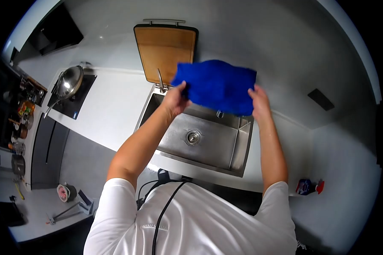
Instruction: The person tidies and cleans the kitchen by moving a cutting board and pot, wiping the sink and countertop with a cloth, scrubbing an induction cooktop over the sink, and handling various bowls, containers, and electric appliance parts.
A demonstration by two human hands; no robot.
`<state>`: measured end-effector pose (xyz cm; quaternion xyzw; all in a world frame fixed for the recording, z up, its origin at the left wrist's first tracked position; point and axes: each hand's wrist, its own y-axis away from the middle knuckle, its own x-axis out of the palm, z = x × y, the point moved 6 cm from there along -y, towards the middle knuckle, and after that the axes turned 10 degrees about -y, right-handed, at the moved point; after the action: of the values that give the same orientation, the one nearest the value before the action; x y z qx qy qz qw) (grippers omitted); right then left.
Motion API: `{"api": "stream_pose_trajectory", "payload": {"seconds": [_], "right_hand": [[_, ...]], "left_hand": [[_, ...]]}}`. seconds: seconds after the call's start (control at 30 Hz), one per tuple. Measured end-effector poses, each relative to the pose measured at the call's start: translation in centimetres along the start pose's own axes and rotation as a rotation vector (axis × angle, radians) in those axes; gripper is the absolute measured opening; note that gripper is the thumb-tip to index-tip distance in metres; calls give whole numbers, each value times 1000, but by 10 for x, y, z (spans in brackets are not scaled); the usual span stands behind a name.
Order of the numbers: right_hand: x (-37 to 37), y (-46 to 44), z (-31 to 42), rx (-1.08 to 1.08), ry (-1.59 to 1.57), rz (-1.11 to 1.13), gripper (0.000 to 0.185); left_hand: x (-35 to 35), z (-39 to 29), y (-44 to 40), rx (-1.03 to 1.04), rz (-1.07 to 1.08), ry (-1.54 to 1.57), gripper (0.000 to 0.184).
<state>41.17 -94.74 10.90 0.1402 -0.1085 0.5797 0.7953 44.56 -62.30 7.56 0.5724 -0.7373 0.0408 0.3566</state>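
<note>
A blue cloth [219, 85] hangs spread out between my two hands, above the back of the steel sink [174, 138]. My left hand [176, 100] pinches its left edge, and my right hand [258, 101] grips the right edge. Both hands are closed on the cloth. Behind it, most of the faucet is hidden; only a small metal part [220, 114] shows below the cloth's lower edge. The sink basin's round drain [193, 137] lies in view under my forearms' level.
A wooden cutting board [164, 49] leans on the wall behind a slim spout [159, 78]. Left on the white counter [102, 100] is a cooktop with a steel wok [70, 82]. A spray bottle [309, 187] stands at the right.
</note>
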Motion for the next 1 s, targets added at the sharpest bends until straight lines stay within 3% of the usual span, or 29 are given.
{"api": "stream_pose_trajectory", "payload": {"seconds": [0.03,0.07,0.17,0.27,0.33,0.43,0.47,0.5,0.57,0.63,0.7,0.77,0.83,0.9,0.97,1.0], "right_hand": [[-13,-2,-28,99,121,-54,50],[-25,-2,-50,194,238,-108,53],[-16,10,-60,227,418,-70,59],[18,17,-27,-217,756,-97,62],[53,31,-11,-381,614,53,63],[108,49,-11,-380,512,315,59],[122,57,-3,-531,888,387,59],[128,63,-6,-513,868,407,59],[127,61,-13,-590,1042,324,60],[116,68,-20,-798,1318,156,61],[149,121,-10,-1014,1317,-27,60],[178,165,-27,-1124,1292,20,58],[192,184,-85,-945,1089,202,57],[186,180,-171,-717,1206,320,59],[196,186,-248,-346,1141,518,57],[217,198,-271,-325,1238,611,57]], "left_hand": [[-12,22,0,-97,84,72,40],[-36,40,1,-195,-20,-100,44],[-43,52,34,-299,-155,-107,45],[-66,53,44,-357,-49,-204,42],[-80,51,59,-356,-35,-280,39],[-123,44,97,-329,-44,-366,41],[-140,42,112,-331,-72,-392,44],[-156,41,131,-340,-91,-416,47],[-196,36,172,-331,-173,-443,52],[-242,33,220,-313,-296,-440,52],[-303,42,273,-300,-365,-398,52],[-362,54,331,-272,-501,-318,49],[-427,82,386,-288,-603,-233,46],[-479,105,443,-288,-726,-150,45],[-508,119,494,-338,-764,-115,45],[-524,123,522,-359,-787,-104,45]]}}
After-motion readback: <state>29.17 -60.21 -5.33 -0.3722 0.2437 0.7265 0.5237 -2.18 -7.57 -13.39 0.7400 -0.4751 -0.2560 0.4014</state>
